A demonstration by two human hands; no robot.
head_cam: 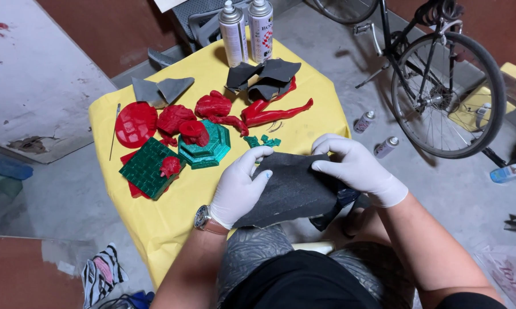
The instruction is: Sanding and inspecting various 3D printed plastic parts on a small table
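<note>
Both my hands wear white gloves and hold a dark grey sheet of sandpaper (289, 189) over my lap. My left hand (239, 186) grips its left edge, thumb and fingers pinched on the top corner. My right hand (355, 169) pinches the sheet's upper right edge. Just beyond the sheet, small green printed pieces (262, 141) lie on the yellow-covered table (172, 217). Red printed figure parts (269, 111) and a green stepped base (207, 146) lie farther back.
Two spray cans (246, 31) stand at the table's far edge beside torn dark sandpaper pieces (264, 74). A red disc (136, 123) and green tiled plate (146, 167) lie left. A bicycle (441, 80) stands right, with small bottles (375, 134) on the floor.
</note>
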